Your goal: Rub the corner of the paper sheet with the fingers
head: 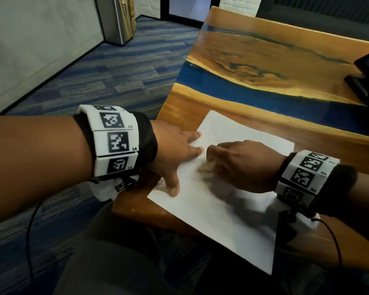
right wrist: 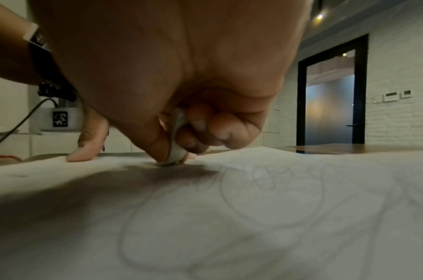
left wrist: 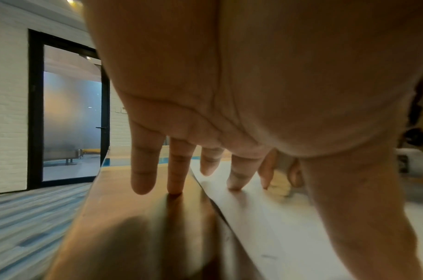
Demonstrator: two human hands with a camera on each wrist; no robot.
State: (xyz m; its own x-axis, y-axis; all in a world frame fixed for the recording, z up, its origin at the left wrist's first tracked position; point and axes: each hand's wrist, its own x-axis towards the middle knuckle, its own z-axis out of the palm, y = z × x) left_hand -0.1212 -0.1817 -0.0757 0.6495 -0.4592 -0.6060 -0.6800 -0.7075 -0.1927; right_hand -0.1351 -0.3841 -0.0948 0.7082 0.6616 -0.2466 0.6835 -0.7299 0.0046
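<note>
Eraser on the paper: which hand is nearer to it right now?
Right. The right hand pinches the eraser against the paper; the left hand rests flat at the sheet's left edge, apart from it.

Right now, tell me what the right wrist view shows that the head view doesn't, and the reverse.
Only the right wrist view shows the small white eraser pinched in the right hand with its tip on the sheet, and the faint looping pencil lines drawn there. Only the head view shows the whole wooden table with its blue band, the dark device at its far right edge, and the left hand spread flat. Both show the white paper and the left thumb pressing it.
</note>
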